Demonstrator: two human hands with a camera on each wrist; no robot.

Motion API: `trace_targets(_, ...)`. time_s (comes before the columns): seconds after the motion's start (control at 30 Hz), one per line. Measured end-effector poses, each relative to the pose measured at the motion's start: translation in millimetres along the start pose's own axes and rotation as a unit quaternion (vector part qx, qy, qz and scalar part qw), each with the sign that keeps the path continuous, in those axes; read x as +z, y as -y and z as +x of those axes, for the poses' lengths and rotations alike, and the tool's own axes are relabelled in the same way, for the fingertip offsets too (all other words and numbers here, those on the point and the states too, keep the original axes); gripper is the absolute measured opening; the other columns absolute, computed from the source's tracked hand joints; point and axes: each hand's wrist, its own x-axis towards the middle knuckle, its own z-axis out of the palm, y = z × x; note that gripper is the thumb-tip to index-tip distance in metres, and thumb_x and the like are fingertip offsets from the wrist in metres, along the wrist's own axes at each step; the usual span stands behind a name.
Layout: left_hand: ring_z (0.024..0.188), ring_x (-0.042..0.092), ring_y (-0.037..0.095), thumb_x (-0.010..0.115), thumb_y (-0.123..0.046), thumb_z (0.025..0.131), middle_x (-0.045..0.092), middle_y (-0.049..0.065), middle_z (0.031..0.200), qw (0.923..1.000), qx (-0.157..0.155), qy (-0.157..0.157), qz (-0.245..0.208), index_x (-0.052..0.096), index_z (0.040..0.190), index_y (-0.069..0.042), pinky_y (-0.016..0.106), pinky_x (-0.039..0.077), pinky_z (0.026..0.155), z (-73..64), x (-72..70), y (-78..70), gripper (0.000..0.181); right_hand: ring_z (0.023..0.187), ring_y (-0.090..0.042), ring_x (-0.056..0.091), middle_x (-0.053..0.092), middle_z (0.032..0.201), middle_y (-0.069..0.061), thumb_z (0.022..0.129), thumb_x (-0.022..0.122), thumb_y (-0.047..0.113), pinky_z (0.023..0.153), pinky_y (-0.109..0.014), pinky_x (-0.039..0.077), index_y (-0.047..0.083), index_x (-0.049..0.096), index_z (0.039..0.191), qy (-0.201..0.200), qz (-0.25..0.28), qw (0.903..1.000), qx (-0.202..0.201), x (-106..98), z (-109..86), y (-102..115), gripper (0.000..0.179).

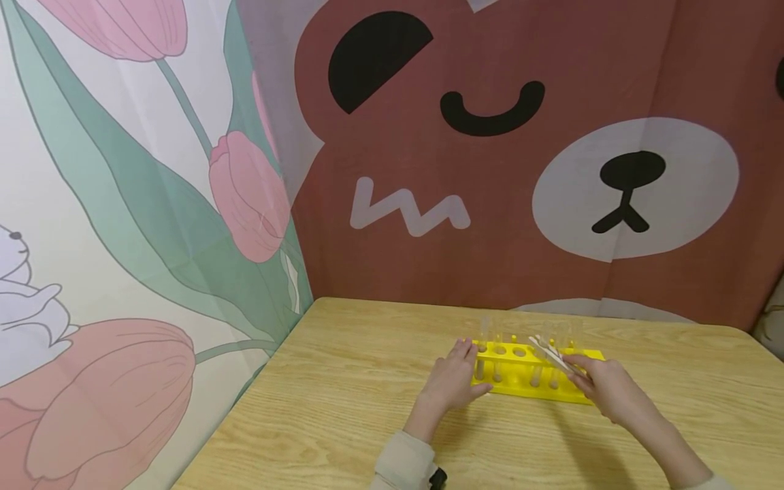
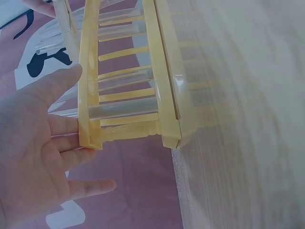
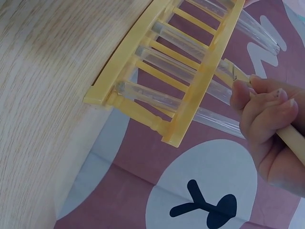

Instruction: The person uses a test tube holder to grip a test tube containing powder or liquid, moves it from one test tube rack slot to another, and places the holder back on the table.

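A yellow test tube rack (image 1: 520,392) stands upright on the table and holds several clear test tubes (image 1: 535,376). At its left end is my left hand (image 1: 450,382); the fingers (image 2: 69,125) extend to the end of the upper plate, and the thumb is spread toward the front side. My right hand (image 1: 612,389) grips a wooden test tube clamp (image 1: 554,356), its fingers curled round the handle. The clamp's pronged end slants up and left over the upper plate, overlapping the tubes in the head view. A metal spring part shows on the clamp (image 3: 233,72) in the right wrist view.
The wood-grain table (image 1: 343,381) runs back to a hanging cloth (image 1: 392,265) printed with a brown bear. Another cloth (image 1: 135,286), printed with tulips, hangs along the left side. A black strap (image 1: 437,478) shows at the left wrist.
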Motion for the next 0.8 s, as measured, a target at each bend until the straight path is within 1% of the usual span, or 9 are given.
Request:
trace_targets(0.23, 0.131, 0.023, 0.016, 0.049, -0.054, 0.085, 0.029, 0.003, 0.142, 1.0000, 0.000, 0.002, 0.001, 0.034, 0.138, -0.009, 0.037, 0.040, 0.090, 0.2, -0.1, -0.3, 0.072, 0.039, -0.008, 0.032, 0.044, 0.053, 0.005, 0.082, 0.059, -0.001, 0.037, -0.020, 0.031, -0.010, 0.057, 0.107, -0.006, -0.001, 1.0000, -0.004, -1.1, 0.3, 0.4, 0.026)
trace_targets(0.5, 0.131, 0.022, 0.015, 0.049, -0.054, 0.084, 0.028, 0.003, 0.143, 1.0000, -0.003, 0.003, -0.007, 0.033, 0.139, -0.011, 0.038, 0.040, 0.090, -0.4, 0.6, 0.0, 0.071, 0.039, -0.007, 0.031, 0.044, 0.052, 0.006, 0.082, 0.060, -0.001, 0.037, -0.020, 0.031, -0.010, 0.058, 0.106, -0.012, -0.004, 0.9999, -0.009, -1.2, 0.9, 1.9, 0.026)
trace_targets(0.8, 0.130, 0.023, 0.015, 0.050, -0.053, 0.085, 0.030, 0.003, 0.142, 1.0000, 0.002, -0.007, -0.003, 0.036, 0.137, -0.012, 0.038, 0.041, 0.089, -0.7, 0.1, 0.2, 0.068, 0.040, -0.008, 0.030, 0.044, 0.053, 0.006, 0.082, 0.060, 0.000, 0.037, -0.020, 0.031, -0.010, 0.058, 0.107, -0.013, -0.004, 0.9999, -0.006, -1.4, 1.1, 2.2, 0.027)
